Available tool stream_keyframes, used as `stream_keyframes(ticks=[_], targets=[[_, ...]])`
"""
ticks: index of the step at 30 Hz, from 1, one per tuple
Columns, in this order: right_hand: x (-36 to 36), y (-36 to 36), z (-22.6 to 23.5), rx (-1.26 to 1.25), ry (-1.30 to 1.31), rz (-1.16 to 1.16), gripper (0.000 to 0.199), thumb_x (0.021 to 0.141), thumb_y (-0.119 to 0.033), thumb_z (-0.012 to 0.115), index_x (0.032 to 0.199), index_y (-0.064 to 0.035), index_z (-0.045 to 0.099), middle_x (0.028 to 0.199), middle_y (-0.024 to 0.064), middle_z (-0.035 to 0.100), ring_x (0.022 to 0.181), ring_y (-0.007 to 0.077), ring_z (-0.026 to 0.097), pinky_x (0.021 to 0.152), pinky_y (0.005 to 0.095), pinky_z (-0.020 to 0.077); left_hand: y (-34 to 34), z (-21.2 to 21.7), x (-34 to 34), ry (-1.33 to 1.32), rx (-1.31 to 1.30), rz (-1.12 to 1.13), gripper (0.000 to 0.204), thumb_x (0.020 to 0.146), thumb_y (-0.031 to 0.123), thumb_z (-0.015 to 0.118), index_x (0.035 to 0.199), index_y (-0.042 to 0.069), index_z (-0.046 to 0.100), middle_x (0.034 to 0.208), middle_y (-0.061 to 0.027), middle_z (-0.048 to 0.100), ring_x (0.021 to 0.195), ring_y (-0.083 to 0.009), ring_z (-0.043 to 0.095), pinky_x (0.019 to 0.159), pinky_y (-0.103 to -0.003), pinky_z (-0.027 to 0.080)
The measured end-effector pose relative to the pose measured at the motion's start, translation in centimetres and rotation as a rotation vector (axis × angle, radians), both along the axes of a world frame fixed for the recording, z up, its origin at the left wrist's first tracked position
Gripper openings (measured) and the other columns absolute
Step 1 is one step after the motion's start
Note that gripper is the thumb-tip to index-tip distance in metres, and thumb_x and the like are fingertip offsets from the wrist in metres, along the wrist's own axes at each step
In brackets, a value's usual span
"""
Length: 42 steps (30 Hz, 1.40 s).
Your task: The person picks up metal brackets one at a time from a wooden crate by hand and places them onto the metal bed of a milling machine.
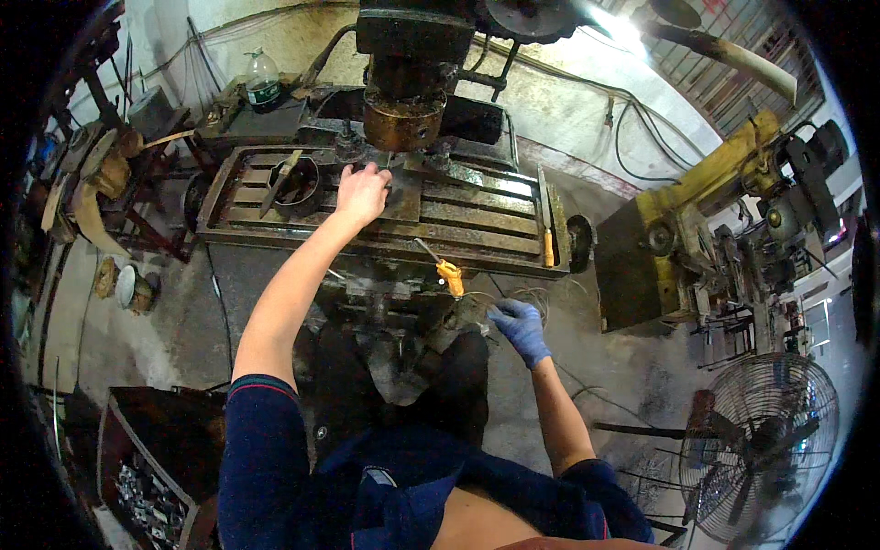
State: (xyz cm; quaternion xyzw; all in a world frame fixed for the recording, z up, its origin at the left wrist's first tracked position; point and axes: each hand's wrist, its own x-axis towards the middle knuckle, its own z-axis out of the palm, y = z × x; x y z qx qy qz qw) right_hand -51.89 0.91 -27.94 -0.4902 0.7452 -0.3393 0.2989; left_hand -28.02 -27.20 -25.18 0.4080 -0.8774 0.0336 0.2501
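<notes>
My bare left hand point(365, 194) reaches over the slotted metal machine table point(495, 226), just below the machine's round, oily spindle head point(403, 119). Its fingers are curled at a small dark area there; what lies in them is hidden. Lower and to the right, my right hand point(519, 330) in a blue glove is closed beside the machine's front. I cannot make out what it grips. Between the hands, a yellow air blow gun point(449, 277) hangs at the table's front edge, nozzle up and to the left.
A round pot point(298, 200) with a flat stick across it stands on the table's left part. A yellow-handled tool point(548, 246) lies along the right end. A standing fan point(756, 445) is at lower right, a crate of metal parts point(151, 495) at lower left. Hoses trail on the floor.
</notes>
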Motion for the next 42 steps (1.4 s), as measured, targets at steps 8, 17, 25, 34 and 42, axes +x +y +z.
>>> stream_keyframes(ticks=[8, 17, 25, 34, 42], targets=[[-4.2, 4.7, -2.3, -0.005, 0.080, -0.105, 0.024, 0.077, -0.015, 0.065, 0.094, 0.0020, 0.064, 0.076, 0.0051, 0.065, 0.067, 0.0085, 0.055, 0.062, 0.0237, 0.0448, -1.9, -0.7, -1.2, 0.151, 0.034, -0.007, 0.017, 0.072, 0.015, 0.060, 0.088, 0.011, 0.062, 0.078, -0.0107, 0.060, 0.074, -0.0288, 0.059, 0.069, -0.041, 0.046], [-7.3, 3.5, 5.1, -0.209, 0.106, -0.108, 0.026, 0.075, -0.015, 0.067, 0.091, 0.0047, 0.063, 0.074, 0.0059, 0.064, 0.066, 0.0097, 0.056, 0.061, 0.0242, 0.0455, -2.5, -1.3, -1.5, 0.178, 0.036, 0.079, 0.013, 0.071, 0.011, 0.056, 0.082, 0.008, 0.061, 0.076, -0.0139, 0.061, 0.069, -0.0316, 0.061, 0.061, -0.042, 0.048], [-4.0, 0.5, 12.4, -0.315, 0.106, -0.063, 0.025, 0.076, -0.015, 0.065, 0.093, 0.0037, 0.063, 0.075, 0.0065, 0.064, 0.066, 0.0089, 0.056, 0.062, 0.0234, 0.0454, -1.5, 1.1, -2.8, 0.046, 0.058, 0.113, 0.010, 0.064, 0.008, 0.056, 0.073, 0.007, 0.061, 0.067, -0.0140, 0.062, 0.068, -0.0296, 0.063, 0.061, -0.041, 0.050], [-5.3, 0.9, 14.8, -0.299, 0.072, -0.039, 0.026, 0.077, -0.017, 0.065, 0.094, 0.0033, 0.064, 0.080, 0.0045, 0.065, 0.071, 0.0083, 0.056, 0.067, 0.0226, 0.0450, -2.9, -1.0, -2.3, 0.178, 0.121, 0.045, 0.016, 0.073, 0.014, 0.057, 0.088, 0.011, 0.059, 0.083, -0.0145, 0.061, 0.074, -0.0323, 0.060, 0.064, -0.043, 0.047], [-5.1, -0.8, 23.7, -0.548, 0.127, -0.063, 0.032, 0.078, -0.019, 0.064, 0.100, 0.0035, 0.062, 0.086, 0.0049, 0.064, 0.078, 0.0125, 0.056, 0.074, 0.0255, 0.0446, -2.8, -0.3, -2.4, 0.160, 0.249, 0.203, 0.023, 0.074, 0.020, 0.060, 0.092, 0.006, 0.058, 0.083, -0.0165, 0.062, 0.079, -0.0313, 0.061, 0.067, -0.042, 0.049]])
